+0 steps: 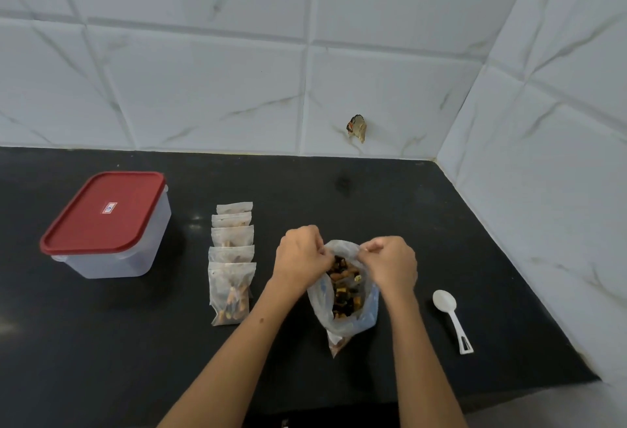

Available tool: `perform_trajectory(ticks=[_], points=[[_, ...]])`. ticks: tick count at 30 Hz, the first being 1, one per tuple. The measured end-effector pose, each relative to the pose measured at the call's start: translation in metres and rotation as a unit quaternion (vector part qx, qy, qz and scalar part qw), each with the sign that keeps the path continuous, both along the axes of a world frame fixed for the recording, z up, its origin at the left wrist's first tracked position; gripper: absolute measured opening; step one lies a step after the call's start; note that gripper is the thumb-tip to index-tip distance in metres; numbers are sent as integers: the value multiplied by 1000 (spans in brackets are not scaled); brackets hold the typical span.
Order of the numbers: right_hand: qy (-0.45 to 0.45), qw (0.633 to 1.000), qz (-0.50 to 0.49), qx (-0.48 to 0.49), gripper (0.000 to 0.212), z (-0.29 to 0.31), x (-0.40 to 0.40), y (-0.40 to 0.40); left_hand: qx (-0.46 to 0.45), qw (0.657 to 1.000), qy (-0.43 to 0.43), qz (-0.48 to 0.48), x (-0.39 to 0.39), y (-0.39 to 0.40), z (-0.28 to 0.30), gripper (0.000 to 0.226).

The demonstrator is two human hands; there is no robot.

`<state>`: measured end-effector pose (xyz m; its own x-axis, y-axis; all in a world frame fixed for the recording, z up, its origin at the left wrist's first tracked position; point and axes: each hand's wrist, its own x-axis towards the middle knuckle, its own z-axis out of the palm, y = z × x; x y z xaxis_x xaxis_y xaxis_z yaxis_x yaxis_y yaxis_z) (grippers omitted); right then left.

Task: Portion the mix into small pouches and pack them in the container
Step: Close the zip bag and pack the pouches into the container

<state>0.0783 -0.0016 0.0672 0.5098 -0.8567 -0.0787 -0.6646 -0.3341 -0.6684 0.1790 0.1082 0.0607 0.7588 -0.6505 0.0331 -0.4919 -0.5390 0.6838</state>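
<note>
— What are the hands doing right now?

— Both are working at the mouth of the plastic bag (pixel 342 295) of mix, which is standing near the middle of the black tabletop (pixel 424 217), a little toward its front edge. The left hand (pixel 303 253) is pinching the left side of the bag's rim, its grip curled tight on the plastic. The right hand (pixel 393 263) is pinching the right side the same way, fingers bent over the rim.

— So the bag is being held open?

— Yes, the mouth is gaping between the two hands, and the dark and orange pieces of mix (pixel 344 287) are showing inside.

— Where are the pouches sitting?

— A row of small pouches (pixel 232 258), already filled, is lying just left of the bag, running from front to back and overlapping one another.

— And the container?

— The clear container (pixel 112 251) is standing toward the left edge of the tabletop, well apart from the hands, with its red lid (pixel 101 214) sitting on it.

— Anything else?

— A white plastic spoon (pixel 451 317) is lying to the right of the bag, toward the right edge, untouched.
</note>
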Motion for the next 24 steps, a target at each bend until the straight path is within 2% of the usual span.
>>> perform_trajectory(ticks=[2,3,5,8,9,11,13,14,15,17,18,19,21,22,24], points=[[29,987,-9,-159,5,-2,8,20,22,995,-100,-1,-8,-5,-1,15],[22,980,-2,-199,6,-5,11,27,20,992,-128,3,-11,-6,-3,16],[-11,980,20,-196,9,-10,13,30,-6,992,-123,21,-11,-7,-6,19],[-24,992,47,-115,16,-6,10,14,-43,995,-77,41,-5,-5,-1,18],[-4,990,53,-130,15,-5,11,11,-41,994,-95,34,-5,-7,-1,16],[14,969,58,-239,10,-4,19,13,-19,990,-135,29,-9,-12,1,14],[-22,952,63,-298,14,-9,26,21,-35,992,-112,39,-12,-16,0,11],[-39,958,63,-276,14,-13,26,21,-54,995,-73,49,-12,-16,-1,16],[-55,971,58,-224,14,-15,24,17,-72,995,-16,64,-9,-14,-4,32],[-48,996,27,-75,33,-16,12,5,-90,978,157,100,-3,-2,-3,61],[-32,999,10,19,46,-12,3,-1,-87,959,244,113,-1,6,-3,64],[-23,993,-3,119,51,-7,-7,-5,-79,938,318,117,-2,14,-4,59],[-31,952,-1,305,39,3,-23,-9,-57,891,439,100,-7,25,-6,41],[-34,930,10,365,31,5,-29,-9,-59,868,486,82,-11,30,-6,32],[-38,918,27,394,25,5,-36,-11,-94,839,535,41,-14,34,-7,21]])
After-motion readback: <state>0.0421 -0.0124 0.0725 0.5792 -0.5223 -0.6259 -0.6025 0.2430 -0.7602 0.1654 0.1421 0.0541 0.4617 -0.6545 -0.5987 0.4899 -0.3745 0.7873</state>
